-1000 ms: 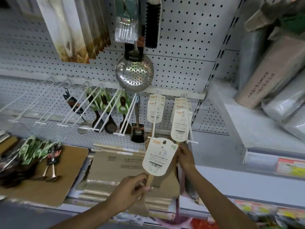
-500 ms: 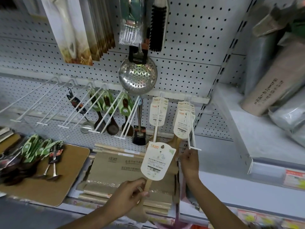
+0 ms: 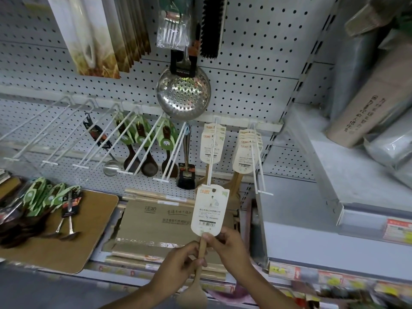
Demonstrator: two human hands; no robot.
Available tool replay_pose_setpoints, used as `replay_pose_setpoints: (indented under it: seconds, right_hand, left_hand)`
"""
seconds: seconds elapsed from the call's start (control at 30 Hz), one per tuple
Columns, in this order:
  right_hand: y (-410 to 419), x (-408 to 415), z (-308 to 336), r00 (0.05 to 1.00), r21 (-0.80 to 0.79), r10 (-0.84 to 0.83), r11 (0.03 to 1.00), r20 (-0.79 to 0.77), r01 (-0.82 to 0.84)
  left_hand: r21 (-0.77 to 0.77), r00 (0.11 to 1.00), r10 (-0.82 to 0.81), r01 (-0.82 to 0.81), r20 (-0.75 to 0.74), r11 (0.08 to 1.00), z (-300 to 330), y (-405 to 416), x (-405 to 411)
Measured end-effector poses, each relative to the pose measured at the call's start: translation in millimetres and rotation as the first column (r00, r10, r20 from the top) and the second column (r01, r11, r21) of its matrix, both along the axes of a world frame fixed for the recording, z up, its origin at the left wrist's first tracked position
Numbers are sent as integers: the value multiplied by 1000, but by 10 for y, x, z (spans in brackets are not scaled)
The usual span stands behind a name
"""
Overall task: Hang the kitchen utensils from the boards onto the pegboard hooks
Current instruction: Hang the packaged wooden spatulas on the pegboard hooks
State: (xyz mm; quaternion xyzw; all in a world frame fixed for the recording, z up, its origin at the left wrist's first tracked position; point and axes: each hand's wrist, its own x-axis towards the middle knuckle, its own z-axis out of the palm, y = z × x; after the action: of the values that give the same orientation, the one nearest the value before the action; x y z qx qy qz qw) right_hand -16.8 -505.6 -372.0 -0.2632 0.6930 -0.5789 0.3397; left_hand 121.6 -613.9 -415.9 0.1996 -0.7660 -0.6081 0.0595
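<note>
Overhead, the white pegboard (image 3: 256,70) fills the back of the view, with a steel skimmer (image 3: 183,94) hanging at its middle and a row of long white hooks (image 3: 142,150) jutting out below it. Dark spoons with green cards (image 3: 142,150) hang on some of those hooks, and two stacks of cream tags (image 3: 246,150) hang on the hooks further right. Lower left, a brown board (image 3: 66,248) carries a heap of more green-carded spoons (image 3: 42,197) and two small metal ladles (image 3: 66,228). At the centre, a wooden spoon (image 3: 201,250) with a cream tag (image 3: 210,210) is held upright, bowl end down, with the top of its tag right at the tip of a hook (image 3: 211,157). The left hand (image 3: 180,262) has its grip curled round the wooden handle below the tag. The right hand (image 3: 229,246) pinches the handle just under the tag's lower edge, thumb in front.
</note>
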Motion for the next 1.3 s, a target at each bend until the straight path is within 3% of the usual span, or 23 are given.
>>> replay_pose_setpoints:
  seconds: [0.23,0.67,0.87,1.3]
  right_hand:
    - [-116,44,-43,995,37,-103,994,-18,103]
    - [-252,8,-70,994,11,-110,994,15,110]
    - [-467,-216,-75,991,38,-136,990,-14,136]
    - [-962,-745,86,989,98,-142,984,-51,146]
  left_hand:
    - [103,994,91,-96,55,990,-86,-7,-29]
    - [58,977,57,-71,206,996,-320,-142,104]
    - [91,982,55,-72,181,993,-317,-272,-54]
    - [-231,968,112,-58,225,971,-202,-693,-631]
